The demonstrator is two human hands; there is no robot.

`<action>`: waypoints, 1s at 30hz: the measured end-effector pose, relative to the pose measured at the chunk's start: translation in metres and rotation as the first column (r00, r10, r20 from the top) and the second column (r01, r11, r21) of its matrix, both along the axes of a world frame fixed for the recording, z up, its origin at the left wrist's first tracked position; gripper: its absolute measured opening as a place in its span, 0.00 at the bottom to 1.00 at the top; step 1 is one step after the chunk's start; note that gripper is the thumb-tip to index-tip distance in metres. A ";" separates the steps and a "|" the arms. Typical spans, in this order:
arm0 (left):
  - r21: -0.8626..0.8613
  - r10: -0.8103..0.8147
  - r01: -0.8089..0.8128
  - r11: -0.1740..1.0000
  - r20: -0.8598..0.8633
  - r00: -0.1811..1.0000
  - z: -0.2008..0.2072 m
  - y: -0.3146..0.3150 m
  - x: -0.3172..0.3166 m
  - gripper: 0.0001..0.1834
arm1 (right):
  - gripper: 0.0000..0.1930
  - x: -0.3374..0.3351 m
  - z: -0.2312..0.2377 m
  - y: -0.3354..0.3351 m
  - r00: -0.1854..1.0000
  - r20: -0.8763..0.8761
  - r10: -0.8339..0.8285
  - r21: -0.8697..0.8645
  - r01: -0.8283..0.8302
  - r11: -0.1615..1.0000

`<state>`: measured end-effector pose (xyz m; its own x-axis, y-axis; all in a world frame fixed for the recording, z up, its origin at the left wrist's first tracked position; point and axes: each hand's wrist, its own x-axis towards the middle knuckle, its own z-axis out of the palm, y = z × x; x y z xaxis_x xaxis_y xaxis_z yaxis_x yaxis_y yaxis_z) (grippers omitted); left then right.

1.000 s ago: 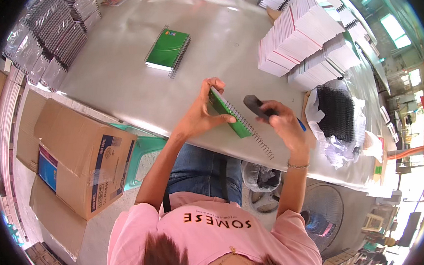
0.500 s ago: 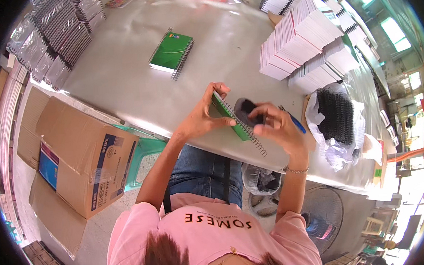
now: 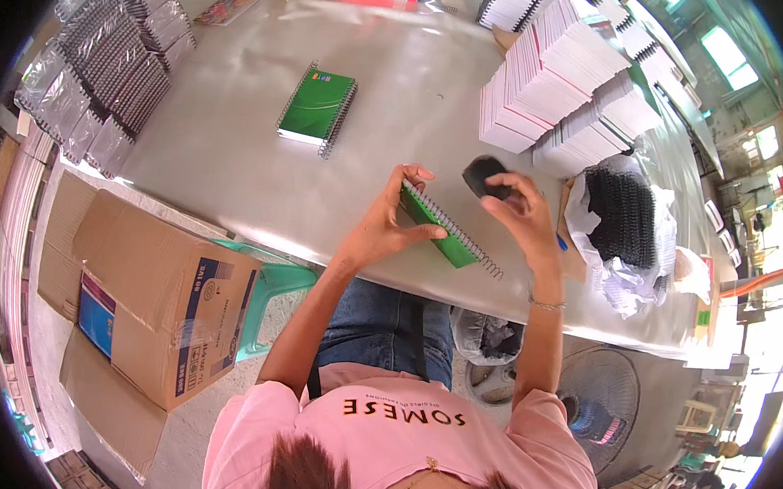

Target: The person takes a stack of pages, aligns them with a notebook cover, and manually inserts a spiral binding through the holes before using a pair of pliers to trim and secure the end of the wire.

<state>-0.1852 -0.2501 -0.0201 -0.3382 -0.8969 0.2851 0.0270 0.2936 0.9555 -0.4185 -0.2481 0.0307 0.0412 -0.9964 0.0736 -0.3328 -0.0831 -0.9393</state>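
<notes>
My left hand [image 3: 380, 232] grips a small green notebook [image 3: 440, 232], held tilted above the near edge of the table with its bound edge facing right. A wire spiral coil [image 3: 491, 263] runs along that edge, and its end sticks out past the notebook's lower corner. Just to the right, my right hand [image 3: 524, 209] has its fingers closed on a dark, rounded block [image 3: 484, 176] whose kind I cannot make out. The block is apart from the coil. Farther off on the table lies another green spiral notebook [image 3: 318, 104].
Tall stacks of white-paged books [image 3: 556, 69] stand at the right, near a white plastic bag of black coils [image 3: 621, 212]. Plastic-wrapped spiral books [image 3: 112, 69] pile up at far left. An open cardboard box [image 3: 147, 286] sits left, beside a green stool [image 3: 274, 296].
My right hand has lifted the dark block up and away from the coil. The notebook has shifted slightly right and down in my left hand, and less of the coil sticks out.
</notes>
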 end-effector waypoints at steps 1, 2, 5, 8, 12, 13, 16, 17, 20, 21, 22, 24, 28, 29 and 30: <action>0.004 -0.003 0.003 1.000 0.009 1.000 0.001 0.001 -0.002 0.41 | 0.18 -0.007 0.001 0.004 0.986 0.122 0.110 0.079 -0.120 0.990; 0.011 -0.002 0.002 1.000 0.001 1.000 0.002 0.002 -0.004 0.40 | 0.18 -0.013 0.003 0.010 0.947 0.250 0.200 0.144 -0.241 0.960; 0.036 -0.028 0.029 0.999 -0.027 0.999 0.003 0.003 -0.011 0.39 | 0.19 -0.022 0.000 0.015 0.954 0.001 0.298 0.135 -0.296 0.946; 0.040 -0.014 0.015 0.999 -0.036 0.999 0.003 0.003 -0.014 0.34 | 0.25 -0.025 -0.010 0.008 0.905 -0.416 -0.090 -0.052 0.076 0.996; 0.009 0.110 -0.110 0.994 -0.038 0.993 0.000 0.008 -0.025 0.24 | 0.37 -0.043 -0.023 0.022 0.685 -0.552 -0.476 -0.377 0.305 0.875; 0.028 0.128 -0.127 0.991 -0.038 0.991 -0.001 0.009 -0.027 0.21 | 0.36 -0.047 -0.028 0.034 0.655 -0.614 -0.441 -0.354 0.270 0.895; 0.062 0.132 -0.127 0.990 -0.080 0.988 -0.001 0.013 -0.030 0.16 | 0.36 -0.057 -0.040 0.065 0.537 -0.750 -0.386 -0.238 0.326 0.915; 0.073 0.135 -0.127 0.989 -0.110 0.985 0.000 0.013 -0.030 0.15 | 0.36 -0.056 -0.045 0.069 0.527 -0.752 -0.396 -0.270 0.302 0.914; 0.134 0.128 -0.110 0.985 -0.139 0.982 0.003 0.012 -0.028 0.12 | 0.35 -0.053 -0.051 0.077 0.569 -0.708 -0.418 -0.285 0.311 0.907; 0.157 0.130 -0.109 0.982 -0.130 0.983 0.004 0.011 -0.027 0.12 | 0.34 -0.051 -0.051 0.078 0.578 -0.695 -0.428 -0.276 0.335 0.901; 0.190 0.122 -0.099 0.977 -0.115 0.986 0.005 0.010 -0.025 0.11 | 0.34 -0.048 -0.050 0.078 0.644 -0.610 -0.461 -0.301 0.350 0.887; 0.186 0.128 -0.112 0.976 -0.079 0.989 0.005 0.009 -0.021 0.11 | 0.32 -0.043 -0.048 0.078 0.727 -0.445 -0.523 -0.336 0.406 0.850; 0.135 0.093 -0.078 0.988 -0.113 0.989 0.005 0.006 -0.020 0.11 | 0.29 -0.033 -0.046 0.071 0.746 -0.292 -0.599 -0.298 0.524 0.798; 0.149 0.090 -0.069 0.986 -0.138 0.986 0.005 0.006 -0.020 0.12 | 0.28 -0.032 -0.047 0.064 0.770 -0.183 -0.611 -0.270 0.558 0.785; 0.168 0.081 -0.056 0.984 -0.150 0.985 0.005 0.005 -0.020 0.12 | 0.27 -0.032 -0.047 0.056 0.791 -0.062 -0.608 -0.243 0.579 0.778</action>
